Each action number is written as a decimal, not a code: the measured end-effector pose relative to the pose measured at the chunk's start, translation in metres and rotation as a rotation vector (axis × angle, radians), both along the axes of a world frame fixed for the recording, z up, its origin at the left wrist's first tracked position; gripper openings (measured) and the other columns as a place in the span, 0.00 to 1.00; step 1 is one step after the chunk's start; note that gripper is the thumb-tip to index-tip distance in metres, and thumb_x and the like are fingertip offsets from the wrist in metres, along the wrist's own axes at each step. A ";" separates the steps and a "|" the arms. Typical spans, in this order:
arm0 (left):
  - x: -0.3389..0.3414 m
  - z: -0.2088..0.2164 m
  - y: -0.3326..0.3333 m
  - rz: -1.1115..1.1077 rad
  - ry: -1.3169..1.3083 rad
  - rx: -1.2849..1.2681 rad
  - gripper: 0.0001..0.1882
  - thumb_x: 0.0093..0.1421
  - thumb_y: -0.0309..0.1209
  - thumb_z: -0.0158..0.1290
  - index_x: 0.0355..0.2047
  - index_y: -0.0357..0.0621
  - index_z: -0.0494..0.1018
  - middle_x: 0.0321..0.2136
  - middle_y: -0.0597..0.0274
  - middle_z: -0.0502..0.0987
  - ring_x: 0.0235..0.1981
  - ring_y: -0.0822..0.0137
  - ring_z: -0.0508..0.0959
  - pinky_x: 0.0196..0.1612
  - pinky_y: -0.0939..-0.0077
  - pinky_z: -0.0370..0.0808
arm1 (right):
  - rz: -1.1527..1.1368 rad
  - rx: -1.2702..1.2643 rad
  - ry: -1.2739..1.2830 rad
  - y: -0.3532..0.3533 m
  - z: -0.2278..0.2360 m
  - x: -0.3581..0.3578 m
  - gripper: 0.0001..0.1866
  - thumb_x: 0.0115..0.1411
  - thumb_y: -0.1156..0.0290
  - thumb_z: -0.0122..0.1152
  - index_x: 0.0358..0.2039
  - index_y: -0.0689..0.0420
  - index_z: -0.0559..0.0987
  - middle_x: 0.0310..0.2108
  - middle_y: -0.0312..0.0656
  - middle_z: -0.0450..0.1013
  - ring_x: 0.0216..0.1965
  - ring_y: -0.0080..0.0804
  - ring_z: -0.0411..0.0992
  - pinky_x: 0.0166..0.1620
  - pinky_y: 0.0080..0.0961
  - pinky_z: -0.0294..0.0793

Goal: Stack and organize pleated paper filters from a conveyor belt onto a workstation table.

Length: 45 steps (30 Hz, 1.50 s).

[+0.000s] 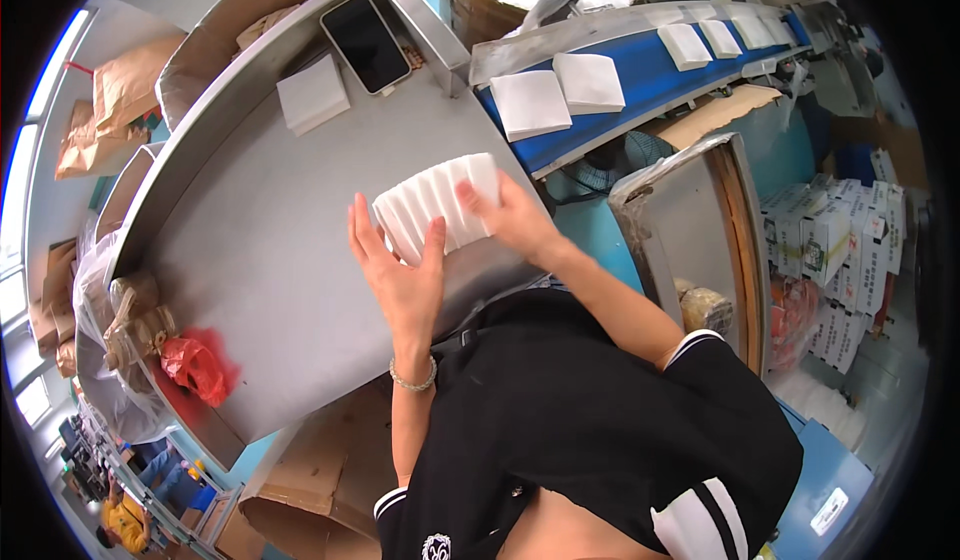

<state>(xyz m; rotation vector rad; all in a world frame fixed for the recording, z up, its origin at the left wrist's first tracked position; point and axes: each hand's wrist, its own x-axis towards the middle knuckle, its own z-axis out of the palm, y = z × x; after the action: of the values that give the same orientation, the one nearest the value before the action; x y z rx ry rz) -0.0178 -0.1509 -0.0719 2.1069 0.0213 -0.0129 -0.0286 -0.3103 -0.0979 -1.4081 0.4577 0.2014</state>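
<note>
Between my hands, over the metal tray table (290, 280), is a row of several white folded napkins (432, 205) standing on edge side by side. My left hand (402, 280) grips the row's left end, thumb on the near side and fingers round the far side. At the right end, my right hand (518, 222) is closed on the row, its thumb against the napkins' face. A flat white napkin stack (313, 95) lies at the table's far side, beside a dark-screened phone (366, 44).
A blue conveyor belt (642, 92) joins the table at the far right, carrying several white napkin stacks (530, 105). Red plastic bag (196, 368) lies at the table's left corner. Below stands an open cardboard box (310, 475). White cartons (835, 250) are stacked at right.
</note>
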 end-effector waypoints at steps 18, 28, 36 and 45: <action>0.000 -0.005 0.010 0.085 0.367 -0.501 0.47 0.58 0.38 0.63 0.67 0.33 0.47 0.59 0.48 0.62 0.57 0.58 0.68 0.57 0.68 0.67 | -0.215 0.260 0.145 -0.021 -0.032 0.010 0.23 0.66 0.56 0.56 0.51 0.64 0.72 0.45 0.41 0.74 0.44 0.26 0.73 0.49 0.24 0.72; -0.001 -0.005 -0.002 0.004 0.275 -0.459 0.49 0.55 0.36 0.65 0.66 0.32 0.44 0.56 0.49 0.62 0.56 0.60 0.67 0.57 0.68 0.67 | 0.030 0.441 0.359 -0.033 -0.023 -0.006 0.22 0.66 0.60 0.57 0.53 0.62 0.72 0.44 0.41 0.76 0.44 0.30 0.75 0.46 0.25 0.74; -0.004 -0.008 -0.008 -0.079 0.349 -0.465 0.40 0.60 0.35 0.60 0.65 0.32 0.51 0.56 0.49 0.65 0.54 0.62 0.70 0.53 0.71 0.72 | 0.062 -0.106 0.078 -0.018 -0.004 0.005 0.25 0.66 0.56 0.57 0.53 0.64 0.72 0.43 0.41 0.75 0.43 0.24 0.72 0.46 0.21 0.72; -0.005 -0.018 -0.003 -0.042 0.196 -0.355 0.51 0.54 0.38 0.65 0.66 0.31 0.44 0.57 0.44 0.63 0.57 0.57 0.68 0.57 0.67 0.69 | 0.151 0.328 0.327 -0.040 -0.026 -0.010 0.20 0.64 0.64 0.58 0.51 0.62 0.73 0.43 0.40 0.75 0.35 0.28 0.74 0.36 0.20 0.74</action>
<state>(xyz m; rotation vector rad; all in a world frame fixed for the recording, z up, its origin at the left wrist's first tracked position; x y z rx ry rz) -0.0227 -0.1544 -0.0901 1.7442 0.0867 -0.2324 -0.0387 -0.3507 -0.1241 -1.0888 0.5585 0.6094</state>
